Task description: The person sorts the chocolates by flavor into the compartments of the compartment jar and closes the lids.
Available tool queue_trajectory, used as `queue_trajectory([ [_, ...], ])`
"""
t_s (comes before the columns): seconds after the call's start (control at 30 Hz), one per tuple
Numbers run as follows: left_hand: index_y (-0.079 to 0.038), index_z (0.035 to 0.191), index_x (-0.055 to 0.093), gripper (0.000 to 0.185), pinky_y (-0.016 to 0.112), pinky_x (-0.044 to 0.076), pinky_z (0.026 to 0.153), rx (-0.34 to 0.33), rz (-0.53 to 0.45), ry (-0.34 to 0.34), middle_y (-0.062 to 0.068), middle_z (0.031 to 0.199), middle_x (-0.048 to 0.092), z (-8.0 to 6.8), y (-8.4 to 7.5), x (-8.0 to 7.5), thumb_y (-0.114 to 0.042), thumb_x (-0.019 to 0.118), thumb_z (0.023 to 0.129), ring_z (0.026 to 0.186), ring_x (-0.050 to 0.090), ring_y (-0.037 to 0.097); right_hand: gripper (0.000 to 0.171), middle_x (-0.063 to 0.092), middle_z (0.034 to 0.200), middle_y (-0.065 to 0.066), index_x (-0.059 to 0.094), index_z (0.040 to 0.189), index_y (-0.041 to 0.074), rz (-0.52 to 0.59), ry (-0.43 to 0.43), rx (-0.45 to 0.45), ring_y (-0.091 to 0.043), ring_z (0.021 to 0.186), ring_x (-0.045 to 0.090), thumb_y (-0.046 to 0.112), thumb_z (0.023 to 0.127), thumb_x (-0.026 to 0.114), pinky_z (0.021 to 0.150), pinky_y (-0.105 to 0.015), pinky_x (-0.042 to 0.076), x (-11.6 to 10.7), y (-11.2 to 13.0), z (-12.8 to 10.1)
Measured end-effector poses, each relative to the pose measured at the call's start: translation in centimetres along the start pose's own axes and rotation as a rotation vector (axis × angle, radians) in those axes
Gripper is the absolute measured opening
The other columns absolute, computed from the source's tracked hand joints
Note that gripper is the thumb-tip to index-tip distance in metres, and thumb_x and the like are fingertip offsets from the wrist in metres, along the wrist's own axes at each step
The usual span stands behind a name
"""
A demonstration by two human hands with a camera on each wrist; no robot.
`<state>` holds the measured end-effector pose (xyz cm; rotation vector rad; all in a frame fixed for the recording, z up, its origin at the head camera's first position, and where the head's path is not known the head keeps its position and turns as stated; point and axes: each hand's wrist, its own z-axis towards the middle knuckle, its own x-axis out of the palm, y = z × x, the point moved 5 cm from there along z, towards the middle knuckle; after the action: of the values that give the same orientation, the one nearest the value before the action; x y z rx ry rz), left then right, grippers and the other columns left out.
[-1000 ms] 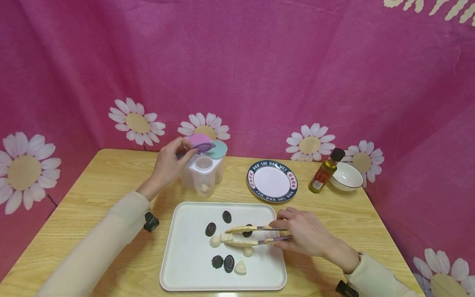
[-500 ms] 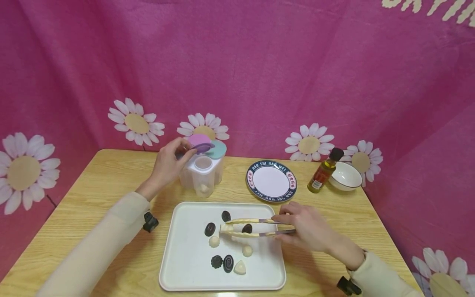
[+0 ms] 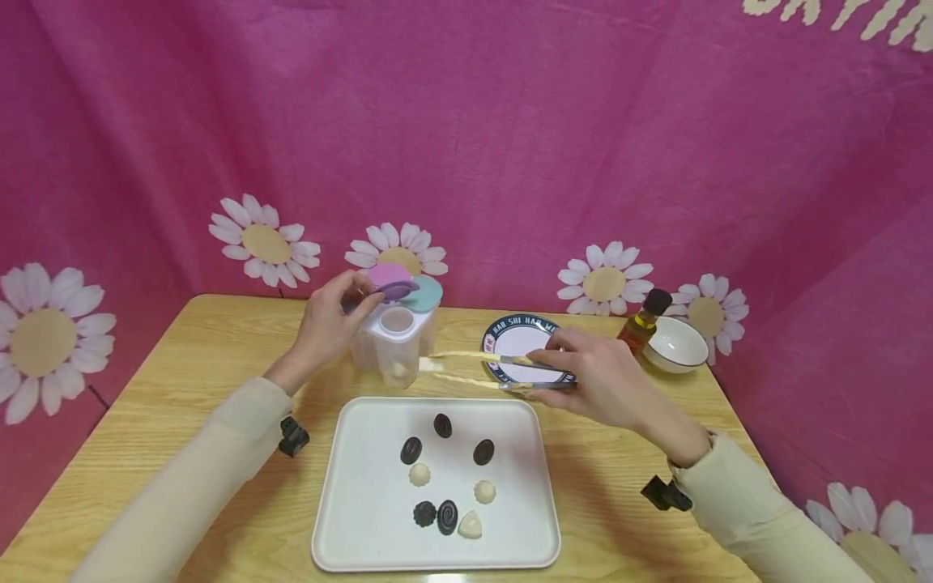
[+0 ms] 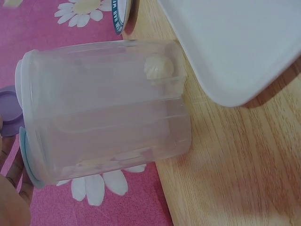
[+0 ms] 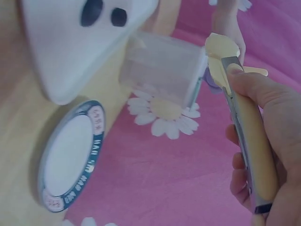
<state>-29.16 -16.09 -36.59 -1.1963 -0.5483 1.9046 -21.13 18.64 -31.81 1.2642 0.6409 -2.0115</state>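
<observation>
Lying level, the tongs (image 3: 484, 368) in the gripping right hand (image 3: 590, 376) point leftward at the container (image 3: 394, 340), whose purple lid (image 3: 394, 285) the left hand (image 3: 331, 320) pinches.

The left hand (image 3: 325, 325) pinches the purple lid (image 3: 394, 283) lifted above the open compartment of a clear plastic container (image 3: 394, 344) standing on the wooden table (image 3: 189, 380), with a teal lid (image 3: 426, 295) shut beside it. The right hand (image 3: 594, 376) grips cream-coloured tongs (image 3: 474, 368) whose tips hold a pale candy (image 3: 430, 365) just beside the container, in front of the blue-rimmed plate (image 3: 510, 336). The white tray (image 3: 350, 518) nearer the person carries dark and pale candies (image 3: 446, 474), and an oil bottle (image 3: 641, 322) stands beside a white bowl (image 3: 678, 344) at the right
</observation>
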Motion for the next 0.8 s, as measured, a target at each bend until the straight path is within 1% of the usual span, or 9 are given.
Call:
queue_trajectory([
  [0.1,-0.004,0.115,0.065,0.02,0.048,0.06,0.095,-0.002,0.002,-0.001,0.016,0.113,0.072,0.0,0.1,0.0,-0.013,0.074,0.1,0.102,0.068,0.032,0.049,0.07,0.097,0.0,0.082,0.113,0.016,0.012,0.001,0.002,-0.01,0.073,0.056,0.048,0.078,0.091,0.056,-0.022,0.038,0.1,-0.2,1.6],
  [0.2,-0.005,0.116,0.065,0.02,0.047,0.06,0.095,-0.003,0.006,0.005,0.015,0.113,0.072,0.0,0.3,0.0,-0.014,0.073,0.1,0.103,0.068,0.031,0.047,0.069,0.095,-0.001,0.082,0.113,0.015,0.015,-0.015,-0.018,-0.011,0.072,0.056,0.047,0.079,0.091,0.054,-0.022,0.037,0.4,-0.2,3.1],
  [0.27,-0.005,0.116,0.065,0.02,0.042,0.06,0.094,-0.002,0.013,0.006,0.014,0.113,0.072,-0.1,0.3,0.0,-0.014,0.073,0.1,0.102,0.068,0.029,0.046,0.067,0.091,-0.001,0.082,0.113,0.015,0.018,-0.03,-0.027,-0.011,0.069,0.053,0.045,0.079,0.09,0.053,-0.022,0.034,0.6,-0.2,3.9],
  [0.3,-0.006,0.116,0.065,0.02,0.038,0.059,0.093,0.0,0.017,0.005,0.014,0.112,0.073,-0.1,0.3,0.0,-0.015,0.073,0.1,0.101,0.067,0.028,0.046,0.065,0.089,-0.001,0.082,0.114,0.015,0.017,-0.036,-0.03,-0.011,0.068,0.051,0.045,0.08,0.089,0.052,-0.022,0.032,0.7,-0.3,4.3],
  [0.43,-0.005,0.112,0.066,0.018,0.023,0.052,0.085,0.028,0.03,-0.013,0.014,0.108,0.073,0.0,0.0,-0.2,-0.015,0.074,0.1,0.096,0.067,0.027,0.048,0.058,0.083,-0.001,0.081,0.116,0.016,0.014,-0.037,-0.018,-0.011,0.066,0.045,0.05,0.082,0.086,0.051,-0.022,0.027,1.2,-0.5,5.7],
  [0.5,-0.004,0.111,0.067,0.017,0.019,0.049,0.082,0.037,0.031,-0.02,0.014,0.107,0.073,0.0,-0.1,-0.2,-0.015,0.074,0.099,0.094,0.067,0.027,0.049,0.055,0.082,-0.001,0.081,0.118,0.016,0.013,-0.022,-0.006,-0.011,0.065,0.043,0.052,0.084,0.084,0.05,-0.022,0.026,1.4,-0.7,6.3],
  [0.57,-0.005,0.111,0.067,0.018,0.018,0.048,0.083,0.035,0.029,-0.019,0.014,0.107,0.073,-0.1,-0.2,-0.3,-0.015,0.074,0.099,0.095,0.067,0.027,0.049,0.054,0.082,-0.001,0.081,0.119,0.016,0.021,-0.007,0.01,-0.011,0.065,0.042,0.051,0.085,0.084,0.05,-0.023,0.025,1.6,-1.0,6.7],
  [0.8,-0.005,0.113,0.066,0.019,0.017,0.049,0.085,0.029,0.022,-0.009,0.014,0.108,0.073,-0.1,-0.1,-0.3,-0.015,0.075,0.099,0.096,0.067,0.027,0.047,0.055,0.083,-0.002,0.081,0.119,0.016,0.037,0.036,0.04,-0.012,0.065,0.043,0.05,0.086,0.084,0.05,-0.025,0.026,2.2,-1.6,7.4],
])
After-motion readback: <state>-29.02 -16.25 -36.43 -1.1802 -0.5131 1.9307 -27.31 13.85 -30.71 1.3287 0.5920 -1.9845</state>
